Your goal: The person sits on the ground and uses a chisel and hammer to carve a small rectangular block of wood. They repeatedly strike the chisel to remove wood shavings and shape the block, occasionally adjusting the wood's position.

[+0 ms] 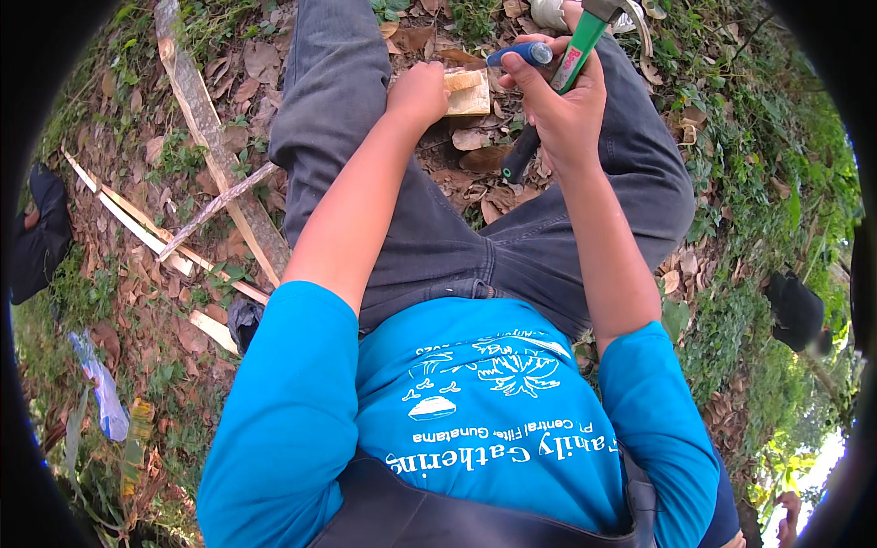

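Dry leaves and low green weeds cover the ground (155, 301) where the person sits with knees apart in grey trousers (438, 228), a few split wooden slats (215, 146) lying off to their left. Between the knees, on the leaf litter, rests a small pale wooden block (468, 91).

Their left hand (417, 94) reaches straight out with the arm almost fully extended, and its fingers are curled down onto the near edge of the block, pinning it in place. The right hand (559, 100) is raised just beside it, elbow bent and wrist cocked, and is closed in a fist around two things at once: the green handle of a hammer (577, 50), whose head points away at the top of the view, and a dark chisel with a blue grip (523, 91), which slants down toward the ground just right of the block.

The double load in that one fist looks awkward to me. Either tool could twist or slip loose, and the chisel's lower end, which I cannot see clearly, hangs close to the inner thigh. The steadying fingers also sit right on the block, so a stray tool could catch them. Loose leaves under the block may let it skid.
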Motion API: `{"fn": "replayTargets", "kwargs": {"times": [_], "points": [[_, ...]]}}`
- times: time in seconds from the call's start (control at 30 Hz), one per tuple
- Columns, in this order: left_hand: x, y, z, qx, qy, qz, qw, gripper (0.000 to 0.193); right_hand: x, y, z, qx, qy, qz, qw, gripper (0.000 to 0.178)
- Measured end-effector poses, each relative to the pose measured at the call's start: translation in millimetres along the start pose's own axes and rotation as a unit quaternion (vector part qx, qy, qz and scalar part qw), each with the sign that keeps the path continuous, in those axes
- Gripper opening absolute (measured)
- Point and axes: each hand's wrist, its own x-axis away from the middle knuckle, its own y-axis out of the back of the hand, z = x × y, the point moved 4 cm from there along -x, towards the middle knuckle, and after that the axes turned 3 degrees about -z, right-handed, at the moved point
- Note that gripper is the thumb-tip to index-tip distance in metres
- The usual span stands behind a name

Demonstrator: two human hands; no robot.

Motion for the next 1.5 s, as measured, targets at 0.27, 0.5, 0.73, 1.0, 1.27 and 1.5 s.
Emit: {"fn": "replayTargets", "kwargs": {"times": [0.27, 0.5, 0.73, 1.0, 1.27, 1.5], "points": [[-1.1, 4.3, 1.2, 0.039, 0.008, 0.015, 0.999, 0.031, 4.4, -0.8, -5.7, 0.016, -0.074, -0.021, 0.997, 0.031], [-1.8, 6.7, 2.6, 0.056, 0.018, 0.033, 0.998, 0.030, 3.4, 3.6, -13.5, 0.023, -0.089, -0.027, 0.995, 0.035], [-2.1, 6.8, 3.7, 0.067, -0.011, -0.007, 0.998, 0.040, -7.0, 4.3, -13.7, 0.020, -0.091, -0.023, 0.995, 0.038], [-19.7, 61.8, -19.7, 0.392, -0.255, 0.008, 0.884, 0.035, -18.9, 2.9, -21.3, 0.014, -0.013, 0.009, 1.000, 0.031], [-23.8, 74.0, -24.5, 0.452, -0.176, 0.120, 0.866, 0.018, -22.4, -7.1, -19.4, 0.026, -0.062, -0.038, 0.997, 0.039], [-18.7, 74.9, -20.5, 0.445, -0.188, 0.107, 0.869, 0.020, -19.0, -15.2, -13.1, 0.054, -0.073, -0.041, 0.995, 0.036]]}}
